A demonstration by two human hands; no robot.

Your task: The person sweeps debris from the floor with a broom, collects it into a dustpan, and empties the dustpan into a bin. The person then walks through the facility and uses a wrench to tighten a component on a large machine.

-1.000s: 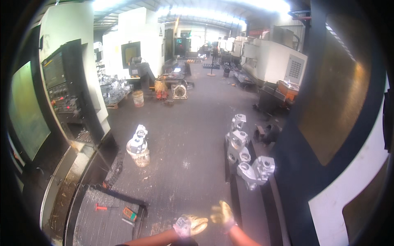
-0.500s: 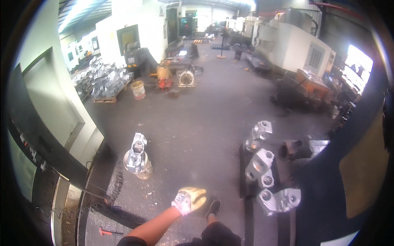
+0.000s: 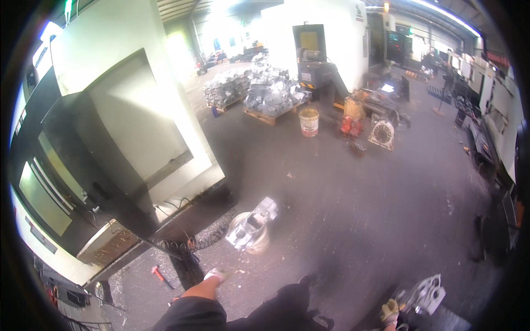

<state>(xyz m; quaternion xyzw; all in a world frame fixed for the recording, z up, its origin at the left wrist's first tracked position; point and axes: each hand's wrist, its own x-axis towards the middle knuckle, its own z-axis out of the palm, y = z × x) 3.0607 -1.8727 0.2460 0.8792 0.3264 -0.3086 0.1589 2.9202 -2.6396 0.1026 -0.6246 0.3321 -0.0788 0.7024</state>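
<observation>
My left hand (image 3: 216, 275), in a pale work glove, hangs low in front of me, below a bucket (image 3: 259, 244) that bears a silvery metal casting (image 3: 253, 225). It is apart from both, and its fingers are too blurred to read. At the lower right, my right hand (image 3: 390, 310) wears a yellowish glove. Its fingers look loosely bent and apart, with nothing visible in them. Just beside it lies another metal casting (image 3: 428, 295) with round bores; whether the glove touches it I cannot tell.
A red-handled hammer (image 3: 162, 277) lies on the floor at left, near a large white machine (image 3: 138, 116). Farther off stand a pallet (image 3: 270, 118) heaped with castings, a white bucket (image 3: 309, 122) and a round-faced housing (image 3: 382, 134).
My view has swung left, so the bucket and the machine sit farther right. My left hand has shifted left and lower in view. My right hand has come into view beside the castings.
</observation>
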